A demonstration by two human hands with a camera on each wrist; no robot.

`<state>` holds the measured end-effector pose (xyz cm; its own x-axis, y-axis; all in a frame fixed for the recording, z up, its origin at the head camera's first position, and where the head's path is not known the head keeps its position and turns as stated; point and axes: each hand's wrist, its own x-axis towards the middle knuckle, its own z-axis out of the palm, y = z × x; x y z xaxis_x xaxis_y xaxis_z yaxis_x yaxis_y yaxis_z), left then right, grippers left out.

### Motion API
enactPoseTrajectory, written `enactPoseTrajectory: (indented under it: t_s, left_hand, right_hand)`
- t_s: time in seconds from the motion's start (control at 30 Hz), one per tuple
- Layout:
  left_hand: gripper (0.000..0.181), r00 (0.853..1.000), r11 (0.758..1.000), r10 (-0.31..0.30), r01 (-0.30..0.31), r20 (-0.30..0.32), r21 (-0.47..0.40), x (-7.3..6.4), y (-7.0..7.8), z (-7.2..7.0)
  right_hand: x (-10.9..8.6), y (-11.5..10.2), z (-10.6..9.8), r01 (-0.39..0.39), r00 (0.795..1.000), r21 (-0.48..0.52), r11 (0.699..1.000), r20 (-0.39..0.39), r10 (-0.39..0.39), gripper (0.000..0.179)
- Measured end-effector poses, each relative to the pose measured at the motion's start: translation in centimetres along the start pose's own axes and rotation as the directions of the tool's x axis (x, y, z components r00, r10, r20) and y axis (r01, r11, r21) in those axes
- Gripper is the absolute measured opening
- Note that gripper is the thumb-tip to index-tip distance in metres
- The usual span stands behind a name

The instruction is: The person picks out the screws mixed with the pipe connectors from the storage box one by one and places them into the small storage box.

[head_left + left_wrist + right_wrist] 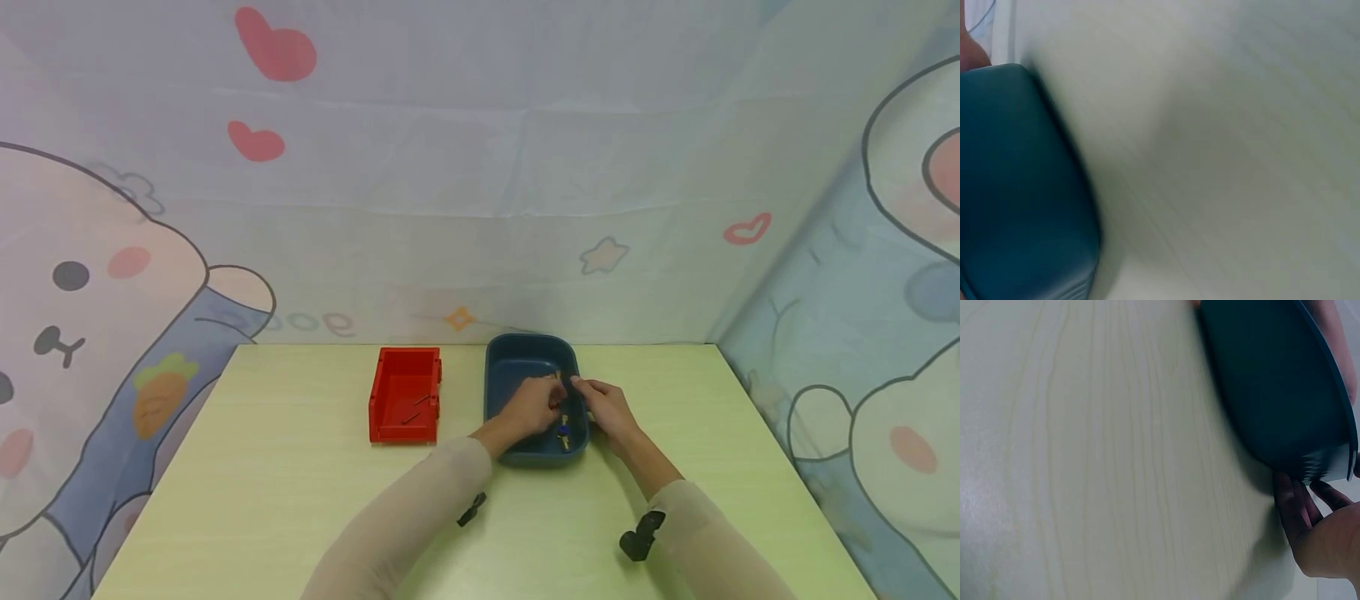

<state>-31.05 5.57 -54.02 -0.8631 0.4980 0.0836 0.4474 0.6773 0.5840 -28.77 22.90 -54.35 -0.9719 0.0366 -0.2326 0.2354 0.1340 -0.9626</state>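
A dark blue bin (534, 458) stands near the table's back edge. My left hand (534, 406) reaches down inside it with fingers bent; whether they pinch anything is hidden. Close to those fingers lie small brass-coloured pieces, and nearer the front of the bin is a brass piece with a blue part (564, 433). My right hand (609, 408) grips the bin's right wall, thumb at the rim. From the right wrist view, the fingers of that hand (1325, 531) press the wall's outer side. Only the bin's outside (1022, 187) and bare tabletop fill most of the left wrist view.
Left of the blue bin is a red bin (381, 400) with two thin dark rods (410, 417) in it. Both stand on a pale wood-grain table (262, 483). A printed cloth (420, 167) hangs behind and at the sides. Black wrist devices (641, 536) sit below the forearms.
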Motion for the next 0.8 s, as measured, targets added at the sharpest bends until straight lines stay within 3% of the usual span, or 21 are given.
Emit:
enactPoseTrajectory:
  t_s: [0.23,0.5,0.67,0.8]
  left_hand:
    - [0.021,1.0,1.0,0.005,-0.005,0.005,0.023,0.12,0.02,0.22]
    - [0.013,0.999,0.999,-0.037,0.036,0.036,0.032,-0.39,0.43,0.01]
    - [0.01,0.997,0.995,-0.049,0.044,0.053,0.087,-0.43,0.52,-0.12]
    - [0.01,0.998,0.992,-0.021,0.014,0.055,0.129,-0.38,0.51,-0.38]
  right_hand:
    - [-0.2,-0.07,0.0,0.0,1.0,0.019,1.0,0.006,0.0,0.059]
    - [0.06,0.11,0.02,-0.003,1.0,0.001,1.0,-0.007,0.003,0.056]
    - [0.02,0.12,0.02,0.006,1.0,0.004,1.0,0.005,-0.006,0.057]
    - [-0.08,0.1,0.02,0.013,1.0,0.007,1.0,0.012,-0.013,0.056]
